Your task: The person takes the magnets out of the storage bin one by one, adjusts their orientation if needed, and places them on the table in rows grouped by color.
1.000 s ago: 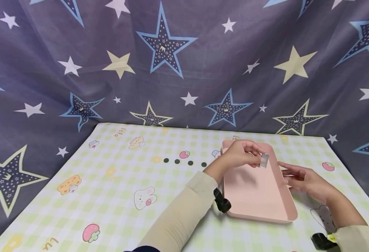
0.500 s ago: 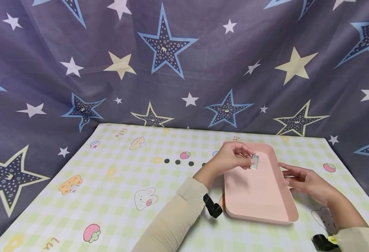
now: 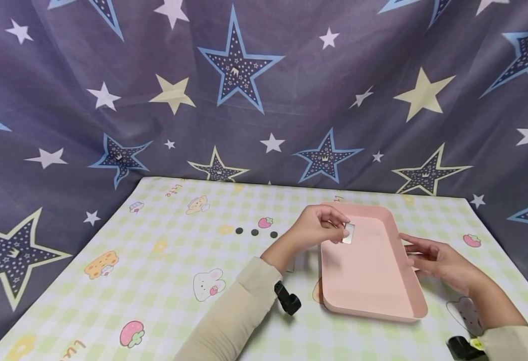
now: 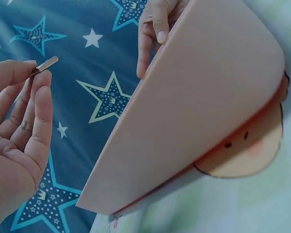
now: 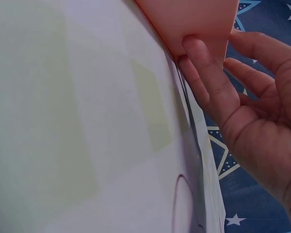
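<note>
My left hand (image 3: 315,228) pinches a small flat silver rectangular piece (image 3: 349,233) between thumb and fingertips, above the left wall of a shallow pink tray (image 3: 367,286). In the left wrist view the silver piece (image 4: 48,63) appears nearly edge-on, as a thin strip at the fingertips. Nothing lies on the visible tray floor. My right hand (image 3: 444,263) is at the tray's right side; the right wrist view shows its fingertips (image 5: 196,48) against the outer wall, the fingers loosely extended.
Left of my left hand, several small black discs (image 3: 254,232) form a row on the checked tablecloth (image 3: 164,281); three show. A dark star-patterned curtain (image 3: 264,100) hangs behind the table's far edge.
My left hand has moved left with the silver piece, from over the tray's right half to above its left wall. It now covers the rightmost black disc. My right hand stays put.
</note>
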Available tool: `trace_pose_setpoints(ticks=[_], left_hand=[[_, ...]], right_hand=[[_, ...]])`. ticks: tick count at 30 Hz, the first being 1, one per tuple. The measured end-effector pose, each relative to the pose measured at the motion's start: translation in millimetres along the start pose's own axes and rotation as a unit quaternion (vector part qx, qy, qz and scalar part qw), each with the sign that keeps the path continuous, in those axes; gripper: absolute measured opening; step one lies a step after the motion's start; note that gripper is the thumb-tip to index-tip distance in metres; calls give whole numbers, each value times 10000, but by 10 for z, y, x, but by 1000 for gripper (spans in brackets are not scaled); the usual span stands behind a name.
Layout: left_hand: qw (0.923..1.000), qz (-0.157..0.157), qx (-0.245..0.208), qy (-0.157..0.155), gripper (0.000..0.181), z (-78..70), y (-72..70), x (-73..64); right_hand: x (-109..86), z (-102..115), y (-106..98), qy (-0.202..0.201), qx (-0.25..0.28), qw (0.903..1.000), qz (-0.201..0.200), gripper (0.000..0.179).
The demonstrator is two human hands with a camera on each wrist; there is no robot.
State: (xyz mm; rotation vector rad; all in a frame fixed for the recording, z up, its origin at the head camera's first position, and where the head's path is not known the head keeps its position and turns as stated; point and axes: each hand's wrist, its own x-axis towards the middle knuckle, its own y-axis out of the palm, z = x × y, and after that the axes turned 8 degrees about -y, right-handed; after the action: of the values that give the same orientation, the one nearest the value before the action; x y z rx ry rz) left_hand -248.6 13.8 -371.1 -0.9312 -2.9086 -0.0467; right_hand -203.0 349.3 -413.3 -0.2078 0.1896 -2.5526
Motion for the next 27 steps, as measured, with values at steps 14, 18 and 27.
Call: trace_pose_setpoints(ticks=[14,18,27], left_hand=[[9990,-182,371,149,19,5,-191,-225],[9989,-215,383,165,19,4,-256,-290],[9987,-340,366,-23,23,-14,-408,-426]], right_hand=[[-7,5,10,-65,31,10000,3,55],[-5,12,11,-66,46,10000,32,56],[-4,14,24,114,-81,9999,-82,57]])
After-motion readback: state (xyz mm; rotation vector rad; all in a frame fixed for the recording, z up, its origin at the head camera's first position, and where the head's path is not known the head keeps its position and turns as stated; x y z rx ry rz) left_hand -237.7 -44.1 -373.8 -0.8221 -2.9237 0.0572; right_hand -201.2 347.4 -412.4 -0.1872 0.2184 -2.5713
